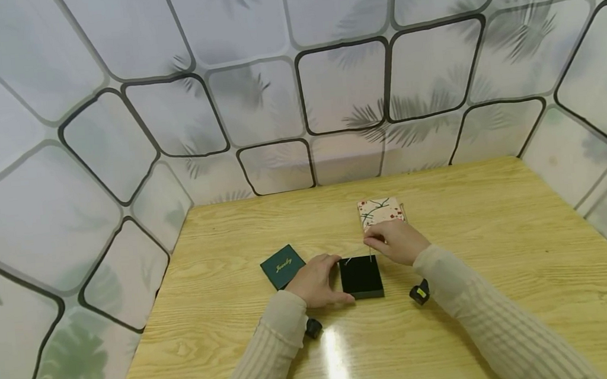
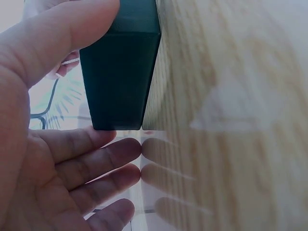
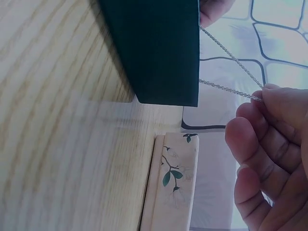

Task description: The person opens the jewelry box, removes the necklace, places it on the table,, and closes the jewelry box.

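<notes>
A dark green jewelry box (image 1: 361, 280) with a black inside stands lidless on the table. My left hand (image 1: 318, 280) holds it from the left, thumb at the near corner and index fingertip at the far one; in the left wrist view the other fingertips touch the tabletop. Above the box's far right corner, my right hand (image 1: 395, 242) pinches a thin silver chain (image 3: 230, 90) between thumb and index finger. Two strands of the chain run from the pinch down to the box edge. Its other end is hidden in the right wrist view.
The green lid (image 1: 283, 266), lettered "Jewelry" in gold, lies left of the box, partly behind the left hand. Behind the right hand is a white floral box (image 1: 380, 209). A patterned curtain (image 1: 344, 91) surrounds the wooden table (image 1: 229, 338) at the back and sides.
</notes>
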The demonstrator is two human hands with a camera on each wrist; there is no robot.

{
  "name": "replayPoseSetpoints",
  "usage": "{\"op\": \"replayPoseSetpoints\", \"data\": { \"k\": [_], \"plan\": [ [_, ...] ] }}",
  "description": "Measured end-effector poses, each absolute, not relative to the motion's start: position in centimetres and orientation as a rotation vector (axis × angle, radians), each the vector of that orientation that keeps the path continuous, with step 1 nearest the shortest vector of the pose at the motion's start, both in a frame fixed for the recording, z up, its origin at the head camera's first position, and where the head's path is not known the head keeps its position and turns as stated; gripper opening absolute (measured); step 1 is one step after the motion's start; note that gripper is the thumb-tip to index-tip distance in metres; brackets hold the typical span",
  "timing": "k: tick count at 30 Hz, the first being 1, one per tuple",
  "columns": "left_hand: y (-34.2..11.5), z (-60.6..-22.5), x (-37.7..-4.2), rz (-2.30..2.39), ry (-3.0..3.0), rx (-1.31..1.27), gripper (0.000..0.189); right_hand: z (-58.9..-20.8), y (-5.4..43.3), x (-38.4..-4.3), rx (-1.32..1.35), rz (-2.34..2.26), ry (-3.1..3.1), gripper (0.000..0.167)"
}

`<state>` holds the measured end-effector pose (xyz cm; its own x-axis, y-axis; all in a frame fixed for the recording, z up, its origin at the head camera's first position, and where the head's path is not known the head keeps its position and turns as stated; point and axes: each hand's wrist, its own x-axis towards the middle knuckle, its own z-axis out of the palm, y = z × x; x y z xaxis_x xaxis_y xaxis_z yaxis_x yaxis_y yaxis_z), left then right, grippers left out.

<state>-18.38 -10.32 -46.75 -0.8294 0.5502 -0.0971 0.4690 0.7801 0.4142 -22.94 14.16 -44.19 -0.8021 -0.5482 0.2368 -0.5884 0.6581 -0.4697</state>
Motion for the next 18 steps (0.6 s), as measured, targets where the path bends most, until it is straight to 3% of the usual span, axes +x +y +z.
{"op": "replayPoseSetpoints", "data": {
  "k": [18],
  "plan": [
    [-10.3, -46.8, -18.4, 0.55, 2.771, 0.794, 0.097, -44.3, 15.3, -22.6, 0.875, 0.952, -2.768, 0.012]
  ]
}}
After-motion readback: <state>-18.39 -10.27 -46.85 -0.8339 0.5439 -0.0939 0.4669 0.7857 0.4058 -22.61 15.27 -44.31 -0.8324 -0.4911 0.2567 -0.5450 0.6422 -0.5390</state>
